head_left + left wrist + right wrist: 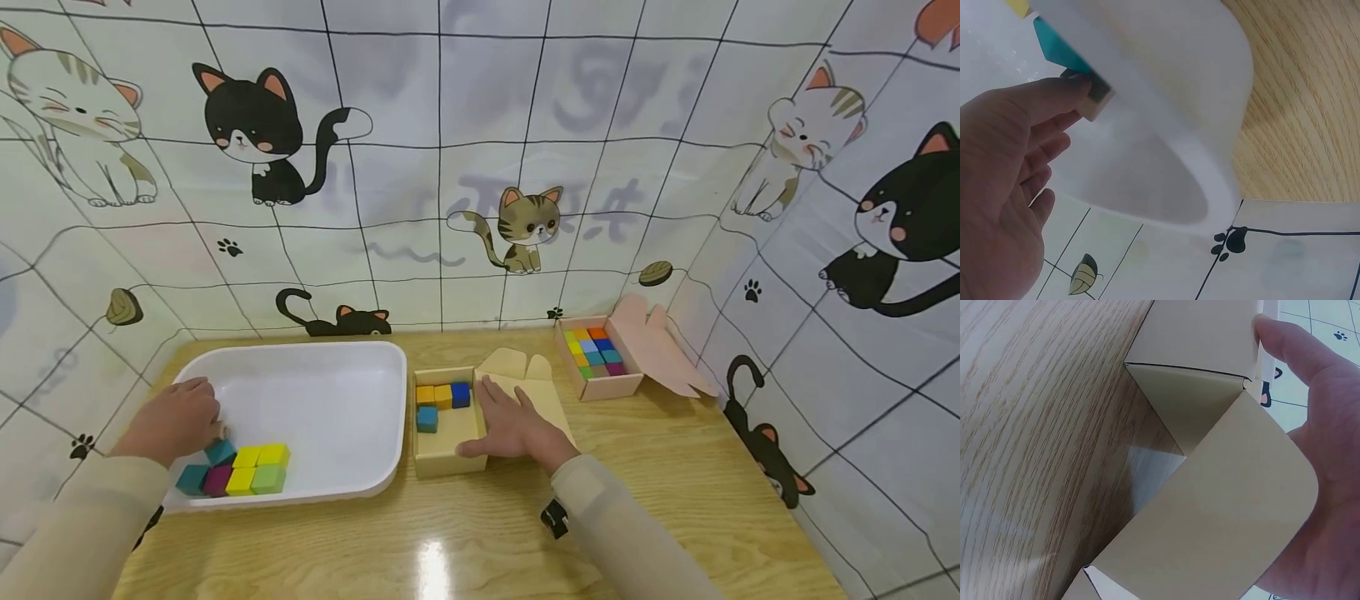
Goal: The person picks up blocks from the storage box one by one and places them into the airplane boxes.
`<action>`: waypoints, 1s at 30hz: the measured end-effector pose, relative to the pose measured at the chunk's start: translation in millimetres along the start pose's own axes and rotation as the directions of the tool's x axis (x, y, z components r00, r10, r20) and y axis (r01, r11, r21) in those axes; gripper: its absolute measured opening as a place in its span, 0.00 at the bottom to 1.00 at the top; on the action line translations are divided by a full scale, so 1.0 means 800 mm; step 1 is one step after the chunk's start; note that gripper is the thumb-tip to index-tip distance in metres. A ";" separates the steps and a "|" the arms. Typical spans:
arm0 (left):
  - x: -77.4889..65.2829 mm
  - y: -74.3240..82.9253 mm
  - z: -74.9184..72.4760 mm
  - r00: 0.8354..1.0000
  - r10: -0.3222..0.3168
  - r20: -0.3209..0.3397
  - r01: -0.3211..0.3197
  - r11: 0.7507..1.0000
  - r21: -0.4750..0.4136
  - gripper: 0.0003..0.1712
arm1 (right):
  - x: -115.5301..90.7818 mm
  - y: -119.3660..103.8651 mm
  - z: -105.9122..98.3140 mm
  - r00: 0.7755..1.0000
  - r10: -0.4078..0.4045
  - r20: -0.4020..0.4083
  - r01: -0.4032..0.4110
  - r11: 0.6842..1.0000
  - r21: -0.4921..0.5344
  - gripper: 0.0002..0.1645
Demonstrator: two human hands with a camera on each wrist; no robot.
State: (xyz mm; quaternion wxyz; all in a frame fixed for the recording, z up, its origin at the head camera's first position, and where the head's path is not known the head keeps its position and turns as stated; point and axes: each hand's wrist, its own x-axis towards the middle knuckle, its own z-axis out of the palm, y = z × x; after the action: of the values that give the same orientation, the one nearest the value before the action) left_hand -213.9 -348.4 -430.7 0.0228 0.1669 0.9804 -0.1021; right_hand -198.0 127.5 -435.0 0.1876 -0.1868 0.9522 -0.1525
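Inside the white tray point(337, 408), at its left end, my left hand point(168, 421) pinches a beige block point(1094, 107) between thumb and fingers. Right beside it lies a teal block point(220, 452). More blocks sit together along the tray's near wall: dark teal, purple point(217, 481), several yellow ones and a light green one point(268, 479). My right hand point(517, 425) rests with fingers spread across the right edge and lid of an open cream box point(450, 462); its thumb touches the box rim. In that box are two orange blocks point(434, 396), a dark blue block point(461, 394) and a blue block point(427, 419).
A pink box point(611, 387) filled with coloured blocks stands open at the back right, its lid point(656, 346) folded out to the right. A cat-patterned cloth point(420, 167) encloses the wooden table point(675, 483) at the back and sides. A small black object point(555, 518) appears beside the right sleeve.
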 end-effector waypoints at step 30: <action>0.050 0.068 -0.086 0.985 0.075 -0.157 -0.079 0.997 -0.020 0.13 | -0.003 -0.003 -0.003 1.000 0.003 0.000 -0.003 1.000 0.018 0.66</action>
State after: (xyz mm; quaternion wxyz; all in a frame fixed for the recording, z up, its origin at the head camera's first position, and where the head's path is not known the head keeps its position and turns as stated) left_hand -234.2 -270.7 -377.2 -0.0478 0.2119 0.9732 -0.0752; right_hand -196.2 127.0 -431.0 0.1896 -0.1835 0.9510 -0.1609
